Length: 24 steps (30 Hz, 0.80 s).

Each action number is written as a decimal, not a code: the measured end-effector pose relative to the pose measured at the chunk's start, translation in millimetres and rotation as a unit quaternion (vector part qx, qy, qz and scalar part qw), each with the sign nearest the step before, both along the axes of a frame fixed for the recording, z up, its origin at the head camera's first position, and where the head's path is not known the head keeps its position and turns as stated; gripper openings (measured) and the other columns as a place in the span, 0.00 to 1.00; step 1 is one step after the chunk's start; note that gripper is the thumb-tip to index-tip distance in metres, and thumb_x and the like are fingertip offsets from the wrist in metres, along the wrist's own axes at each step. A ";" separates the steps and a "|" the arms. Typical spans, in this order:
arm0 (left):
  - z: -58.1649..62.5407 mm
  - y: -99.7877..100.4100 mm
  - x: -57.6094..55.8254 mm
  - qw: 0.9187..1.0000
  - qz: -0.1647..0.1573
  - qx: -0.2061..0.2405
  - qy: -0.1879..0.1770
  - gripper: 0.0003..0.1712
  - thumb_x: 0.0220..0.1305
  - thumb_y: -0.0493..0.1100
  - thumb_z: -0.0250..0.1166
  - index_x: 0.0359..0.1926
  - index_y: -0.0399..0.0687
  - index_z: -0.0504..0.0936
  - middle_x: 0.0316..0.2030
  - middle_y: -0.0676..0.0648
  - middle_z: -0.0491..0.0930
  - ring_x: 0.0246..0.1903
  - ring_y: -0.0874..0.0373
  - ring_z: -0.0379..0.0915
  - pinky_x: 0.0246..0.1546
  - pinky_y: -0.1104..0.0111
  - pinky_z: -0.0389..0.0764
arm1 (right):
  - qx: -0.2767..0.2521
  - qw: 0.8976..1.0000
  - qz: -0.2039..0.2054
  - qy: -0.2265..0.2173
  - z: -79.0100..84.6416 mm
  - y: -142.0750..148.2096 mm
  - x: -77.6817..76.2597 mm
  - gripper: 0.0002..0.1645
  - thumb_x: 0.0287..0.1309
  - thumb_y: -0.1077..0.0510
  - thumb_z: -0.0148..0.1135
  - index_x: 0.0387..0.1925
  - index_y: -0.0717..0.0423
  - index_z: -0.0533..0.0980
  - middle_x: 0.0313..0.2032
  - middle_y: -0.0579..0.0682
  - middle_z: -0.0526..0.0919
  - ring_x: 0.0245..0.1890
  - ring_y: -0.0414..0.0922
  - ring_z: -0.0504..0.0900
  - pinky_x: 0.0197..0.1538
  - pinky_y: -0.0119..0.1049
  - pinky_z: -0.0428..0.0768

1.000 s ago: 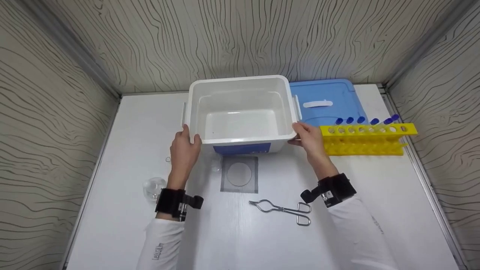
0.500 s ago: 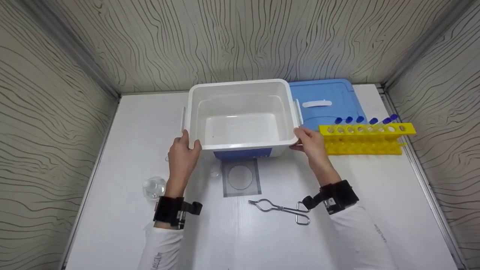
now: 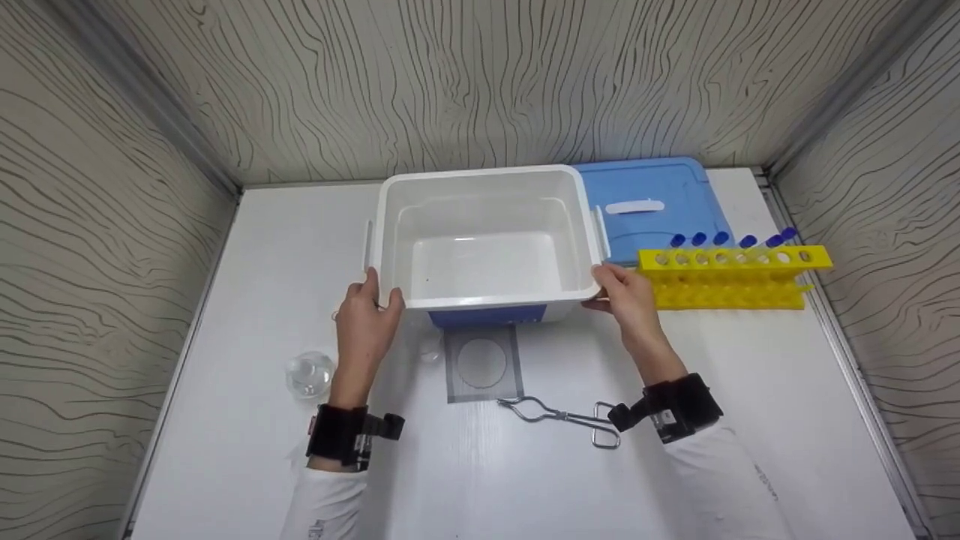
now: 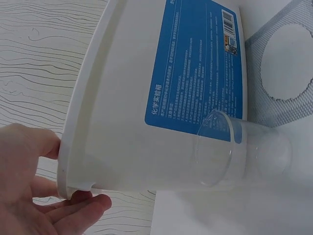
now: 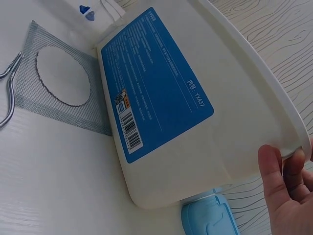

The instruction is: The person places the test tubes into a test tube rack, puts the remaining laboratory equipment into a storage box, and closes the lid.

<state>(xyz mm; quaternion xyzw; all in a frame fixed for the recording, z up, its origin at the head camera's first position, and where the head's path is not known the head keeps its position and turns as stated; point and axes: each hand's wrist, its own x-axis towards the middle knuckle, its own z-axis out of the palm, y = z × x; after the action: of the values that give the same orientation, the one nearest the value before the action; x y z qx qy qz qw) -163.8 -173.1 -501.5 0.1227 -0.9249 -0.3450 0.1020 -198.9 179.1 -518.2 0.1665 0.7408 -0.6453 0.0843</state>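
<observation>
White box [image 3: 480, 214], mouth upward, sits at the far middle of the table [image 3: 465, 487], the centre of a dial with 12 farthest from the person; the left hand [image 3: 366, 319] grips its rim at 8 o'clock, thumb on one side of the edge and fingers curled round the other, while the right hand [image 3: 628, 300] pinches the rim at 4 o'clock between thumb and curled fingers; whether the box's base rests fully on the table I cannot tell; its near wall carries a blue label [image 5: 159, 88] with white print and a barcode; just outward, at 7 o'clock, is a clear beaker [image 3: 430, 349], and at 6 o'clock a grey mesh square [image 3: 454, 375] with a pale round middle; metal tongs [image 3: 561, 415] lie at 5 o'clock, tips just beside the mesh's near edge; a round glass vessel [image 3: 309, 374] is at 8 o'clock, near the left wrist; between 2 and 3 o'clock lies a blue lid [image 3: 660, 184] with a white handle; a yellow rack [image 3: 727, 296] holding blue-capped tubes stands toward 3 o'clock, past the right hand; a wavy-lined wall [image 3: 480, 82] rises at 12 o'clock
</observation>
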 end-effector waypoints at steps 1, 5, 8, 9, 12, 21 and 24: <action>-0.1 -0.2 -0.3 1.000 -0.003 -0.006 0.003 0.34 0.65 0.46 0.62 0.67 0.30 0.69 0.41 0.30 0.82 0.32 0.43 0.84 0.39 0.49 0.80 | -0.002 1.000 0.000 0.002 0.0 -0.1 -0.7 0.30 0.72 0.48 0.52 0.66 0.62 0.70 0.55 0.63 0.80 0.34 0.36 0.83 0.43 0.30 0.86; -1.3 -1.6 -2.3 1.000 -0.011 -0.021 0.014 0.34 0.66 0.46 0.61 0.67 0.30 0.69 0.43 0.29 0.81 0.34 0.41 0.84 0.37 0.47 0.82 | -0.009 1.000 0.004 0.008 -0.7 -1.2 -4.8 0.31 0.72 0.47 0.52 0.67 0.62 0.70 0.54 0.61 0.81 0.35 0.36 0.83 0.44 0.29 0.86; -1.9 -2.1 -4.2 1.000 -0.009 -0.019 0.009 0.34 0.67 0.46 0.60 0.68 0.30 0.68 0.45 0.28 0.81 0.36 0.41 0.84 0.37 0.48 0.83 | -0.011 1.000 0.007 0.006 -1.3 -2.4 -7.1 0.31 0.72 0.46 0.52 0.67 0.62 0.69 0.54 0.61 0.80 0.36 0.36 0.83 0.44 0.30 0.86; -2.0 -2.3 -4.8 1.000 -0.009 -0.017 0.006 0.34 0.67 0.46 0.60 0.68 0.31 0.68 0.46 0.28 0.81 0.36 0.41 0.84 0.37 0.49 0.84 | -0.012 1.000 0.007 0.005 -1.2 -2.9 -7.3 0.31 0.72 0.46 0.52 0.67 0.61 0.69 0.54 0.61 0.80 0.36 0.36 0.83 0.44 0.30 0.86; -1.5 -2.2 -6.2 1.000 -0.008 -0.015 -0.002 0.35 0.67 0.47 0.60 0.69 0.31 0.67 0.45 0.29 0.81 0.36 0.42 0.84 0.36 0.50 0.84 | -0.011 1.000 0.007 0.007 -1.0 -3.0 -7.2 0.32 0.72 0.46 0.51 0.68 0.61 0.69 0.56 0.62 0.79 0.36 0.37 0.83 0.45 0.30 0.86; -3.0 -7.9 -5.4 1.000 -0.015 0.024 -0.004 0.33 0.70 0.49 0.58 0.69 0.34 0.68 0.44 0.32 0.82 0.39 0.43 0.81 0.37 0.54 0.81 | -0.003 1.000 -0.007 0.009 -1.4 -3.2 -8.1 0.31 0.72 0.47 0.52 0.66 0.63 0.69 0.55 0.62 0.79 0.36 0.36 0.83 0.44 0.29 0.86; -3.1 -14.4 -3.2 0.999 -0.022 0.050 -0.003 0.32 0.71 0.49 0.57 0.69 0.36 0.68 0.51 0.32 0.81 0.50 0.41 0.81 0.48 0.54 0.84 | -0.003 1.000 -0.009 0.009 -1.1 -3.5 -8.9 0.30 0.72 0.47 0.52 0.66 0.63 0.70 0.52 0.59 0.80 0.35 0.36 0.83 0.43 0.30 0.86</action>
<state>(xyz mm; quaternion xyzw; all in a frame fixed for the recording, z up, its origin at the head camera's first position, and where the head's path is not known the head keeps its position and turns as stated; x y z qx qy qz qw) -166.9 -187.6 -504.6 0.1089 -0.9094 -0.3922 0.0851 -207.9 175.6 -519.4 0.1669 0.7380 -0.6498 0.0724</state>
